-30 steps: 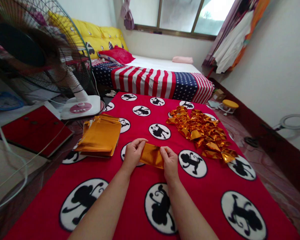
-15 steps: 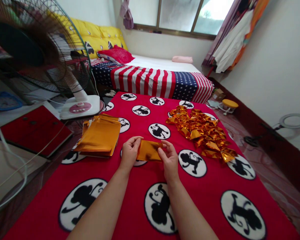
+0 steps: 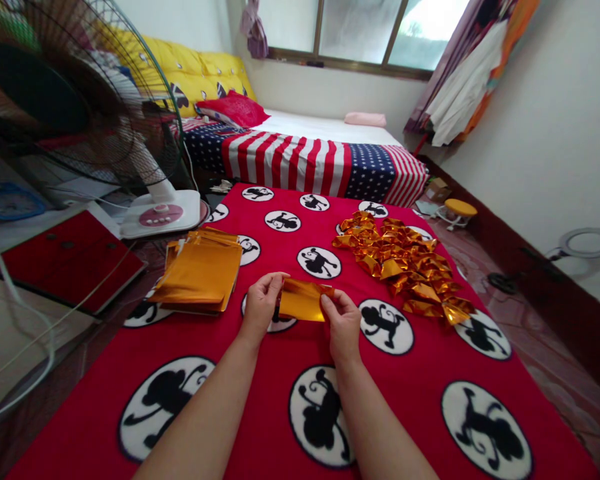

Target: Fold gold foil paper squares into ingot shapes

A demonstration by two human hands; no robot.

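Between my two hands I hold a folded sheet of shiny gold foil paper (image 3: 303, 301) just above the red cloth (image 3: 240, 413). My left hand (image 3: 263, 303) pinches its left end between thumb and fingers. At the other end my right hand (image 3: 342, 321) grips the sheet, thumb in front and fingers behind. A stack of flat gold foil sheets (image 3: 197, 270) lies to the left of my hands. To the right spreads a heap of folded gold foil pieces (image 3: 405, 260).
A standing fan (image 3: 160, 210) is at the left, beside a red-topped box (image 3: 65, 260). Beyond the cloth is a bed with a striped, starred cover (image 3: 300, 160). On the right floor are a yellow stool (image 3: 460, 207) and a ring light (image 3: 587, 241).
My right hand has shifted slightly right. The foil sheet has tilted, so its front now looks brighter and its upper edge shows folded over. The stack and heap stay put.
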